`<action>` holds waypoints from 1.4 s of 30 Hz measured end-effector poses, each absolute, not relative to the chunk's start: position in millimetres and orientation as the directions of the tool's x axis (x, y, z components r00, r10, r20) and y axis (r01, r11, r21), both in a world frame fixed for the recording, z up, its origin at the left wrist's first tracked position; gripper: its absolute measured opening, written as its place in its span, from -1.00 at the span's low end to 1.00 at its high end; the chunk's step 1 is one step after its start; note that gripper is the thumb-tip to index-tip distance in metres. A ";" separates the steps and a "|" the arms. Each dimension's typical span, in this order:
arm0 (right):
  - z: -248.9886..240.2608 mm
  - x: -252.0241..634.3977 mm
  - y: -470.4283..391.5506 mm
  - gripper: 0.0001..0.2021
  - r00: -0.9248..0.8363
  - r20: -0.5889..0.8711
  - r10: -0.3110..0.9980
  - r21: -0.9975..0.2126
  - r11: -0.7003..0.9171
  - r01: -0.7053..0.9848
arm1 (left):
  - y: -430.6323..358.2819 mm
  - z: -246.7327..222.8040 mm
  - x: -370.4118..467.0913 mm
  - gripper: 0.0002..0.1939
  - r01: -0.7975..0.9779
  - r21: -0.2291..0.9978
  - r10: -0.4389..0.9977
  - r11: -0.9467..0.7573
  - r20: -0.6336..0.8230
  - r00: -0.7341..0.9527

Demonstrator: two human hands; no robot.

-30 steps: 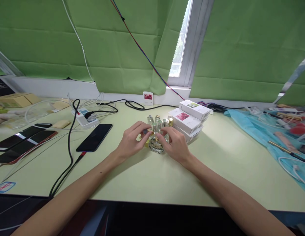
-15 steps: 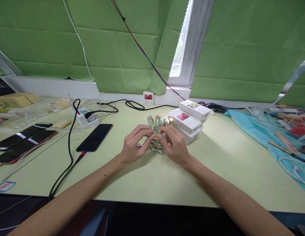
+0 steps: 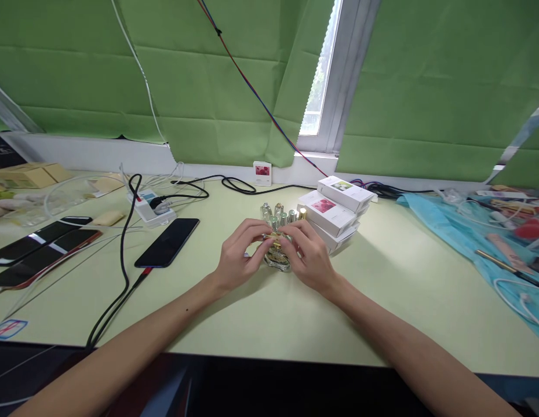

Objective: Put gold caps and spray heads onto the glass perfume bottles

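At the middle of the table, both my hands meet fingertip to fingertip. My left hand (image 3: 242, 249) and my right hand (image 3: 309, 253) are closed in a pinch around a small gold-coloured piece (image 3: 275, 238), mostly covered by the fingers. Just below it stands a clear glass bottle (image 3: 277, 260) that looks like a perfume bottle, with gold at its neck. Whether the gold piece is joined to the bottle, I cannot tell. Close behind the fingers are several small glass bottles (image 3: 266, 212) and several vials with shiny pale green caps (image 3: 283, 218), one cap gold (image 3: 302, 214).
A stack of white boxes (image 3: 332, 211) stands right behind my right hand. To the left lie a black phone (image 3: 167, 242), a power strip (image 3: 152, 209) and black cables (image 3: 125, 255). A blue sheet (image 3: 452, 231) with clutter covers the far right.
The fingertips have shifted slightly upward and the gold piece sits a little differently between them. Both hands keep their pinch; the surroundings look the same.
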State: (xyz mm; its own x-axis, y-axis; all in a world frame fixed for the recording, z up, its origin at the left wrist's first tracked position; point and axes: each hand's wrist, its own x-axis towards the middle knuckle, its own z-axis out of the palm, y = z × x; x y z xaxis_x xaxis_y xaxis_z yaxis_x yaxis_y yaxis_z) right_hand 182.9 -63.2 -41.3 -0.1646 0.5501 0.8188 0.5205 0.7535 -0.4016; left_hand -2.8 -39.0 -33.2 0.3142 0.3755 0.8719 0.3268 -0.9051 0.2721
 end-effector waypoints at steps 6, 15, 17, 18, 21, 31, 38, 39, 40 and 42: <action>-43.3 182.4 -61.0 -0.86 -0.196 0.854 0.483 -0.352 0.812 0.467 | -36.5 -36.7 -0.9 -0.86 0.251 0.328 0.389 -0.911 0.886 0.254; -45.2 183.6 -59.6 -0.87 -0.230 0.855 0.464 -0.320 0.823 0.469 | -36.6 -36.9 0.4 -0.85 0.265 0.320 0.382 -0.909 0.896 0.226; -45.8 183.8 -59.0 -0.88 -0.233 0.851 0.471 -0.319 0.816 0.483 | -36.8 -36.6 0.6 -0.85 0.270 0.314 0.377 -0.910 0.898 0.227; -46.1 183.9 -58.7 -0.88 -0.234 0.848 0.475 -0.320 0.812 0.488 | -36.9 -36.3 0.6 -0.84 0.269 0.312 0.375 -0.911 0.898 0.229; -46.4 184.2 -58.1 -0.87 -0.222 0.841 0.493 -0.335 0.797 0.502 | -37.0 -36.1 0.2 -0.83 0.260 0.319 0.378 -0.911 0.898 0.225; -43.0 187.0 -56.6 -0.90 -0.089 0.885 0.458 -0.331 0.752 0.570 | -38.8 -33.1 -0.2 -0.89 0.337 0.292 0.378 -0.895 0.897 0.228; -40.2 186.4 -58.7 -0.88 -0.047 0.898 0.437 -0.333 0.745 0.578 | -39.0 -33.3 -1.9 -0.82 0.401 0.340 0.486 -0.851 0.799 0.354; -39.8 186.3 -59.0 -0.88 -0.045 0.899 0.435 -0.331 0.745 0.579 | -38.8 -34.5 -2.6 -0.77 0.406 0.357 0.510 -0.841 0.773 0.377; -39.4 186.3 -59.3 -0.88 -0.044 0.900 0.433 -0.330 0.745 0.580 | -38.8 -35.5 -3.3 -0.70 0.413 0.374 0.534 -0.831 0.744 0.401; -38.5 186.4 -59.8 -0.87 -0.045 0.902 0.430 -0.327 0.746 0.581 | -38.9 -37.0 -4.1 -0.59 0.428 0.409 0.582 -0.806 0.682 0.443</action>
State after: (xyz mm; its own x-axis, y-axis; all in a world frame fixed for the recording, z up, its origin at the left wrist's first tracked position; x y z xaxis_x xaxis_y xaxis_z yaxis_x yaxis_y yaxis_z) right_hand 186.4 -59.8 -38.5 -0.0451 0.4301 0.9016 0.5807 0.7457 -0.3267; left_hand -4.1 -38.9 -37.0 0.4426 0.5816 0.6825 0.4277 -0.8059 0.4094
